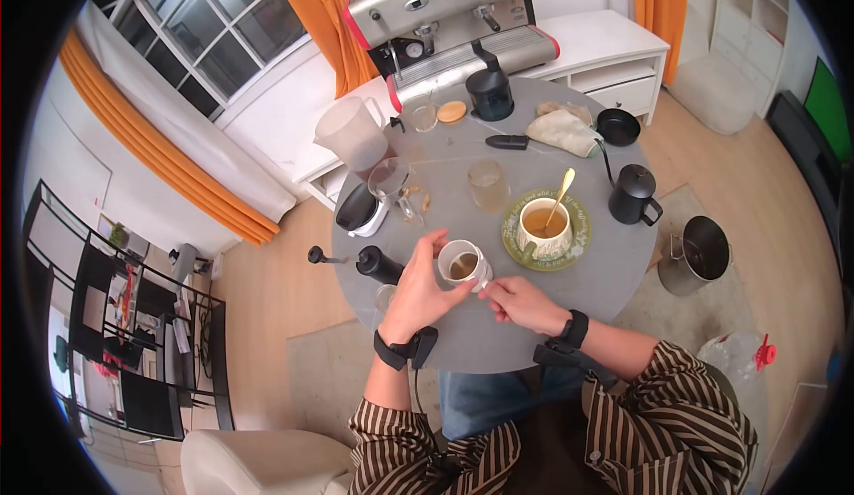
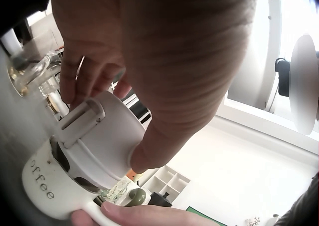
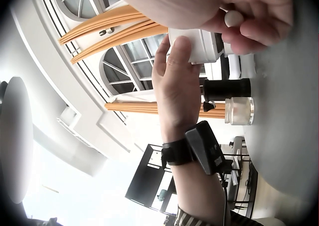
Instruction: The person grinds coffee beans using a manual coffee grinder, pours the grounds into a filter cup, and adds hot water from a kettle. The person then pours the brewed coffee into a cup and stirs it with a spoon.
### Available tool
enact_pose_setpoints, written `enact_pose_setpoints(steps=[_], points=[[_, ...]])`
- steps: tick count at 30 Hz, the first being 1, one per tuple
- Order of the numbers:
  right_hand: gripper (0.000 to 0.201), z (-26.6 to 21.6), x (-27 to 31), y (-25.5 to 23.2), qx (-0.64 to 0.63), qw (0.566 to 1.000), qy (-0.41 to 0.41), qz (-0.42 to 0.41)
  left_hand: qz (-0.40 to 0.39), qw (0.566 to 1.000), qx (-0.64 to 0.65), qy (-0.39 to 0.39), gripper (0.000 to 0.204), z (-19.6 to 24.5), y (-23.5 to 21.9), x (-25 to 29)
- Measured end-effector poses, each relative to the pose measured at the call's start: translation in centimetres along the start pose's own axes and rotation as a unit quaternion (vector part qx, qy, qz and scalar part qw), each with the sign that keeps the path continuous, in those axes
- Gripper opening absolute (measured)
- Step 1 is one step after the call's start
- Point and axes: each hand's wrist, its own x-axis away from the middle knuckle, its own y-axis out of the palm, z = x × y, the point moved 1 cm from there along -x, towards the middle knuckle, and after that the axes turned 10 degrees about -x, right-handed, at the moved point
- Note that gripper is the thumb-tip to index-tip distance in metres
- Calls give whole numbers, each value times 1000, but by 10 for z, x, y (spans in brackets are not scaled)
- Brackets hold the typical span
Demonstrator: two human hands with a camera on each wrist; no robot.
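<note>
My left hand (image 1: 416, 292) grips the side of a white plastic piece (image 2: 107, 141) with a slotted tab, its thumb pressed on the wall in the left wrist view. That piece sits tilted over a white mug (image 2: 52, 188) lettered "offee"; dark gaps show between the two. Brown contents show inside the white rim (image 1: 463, 262) in the head view. With its fingers curled, my right hand (image 1: 529, 306) pinches the mug's handle (image 2: 99, 215). The left fingers (image 3: 164, 56) wrap the piece in the right wrist view. Part of the mug is hidden there by my right hand.
On the round grey table (image 1: 427, 335), a green saucer (image 1: 578, 250) bears a cup (image 1: 544, 225) with a spoon, right of the mug. A glass (image 1: 488, 185) and glass server (image 1: 389, 179) stand behind. A black grinder (image 1: 379, 265) is left, a black kettle (image 1: 632, 194) right.
</note>
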Motion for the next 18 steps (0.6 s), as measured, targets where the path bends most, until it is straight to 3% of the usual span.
enact_pose_setpoints(steps=[18], points=[[34,0,5,-6,28,999,-13,-23,-1,1000,-15,25,81,4,4,1]])
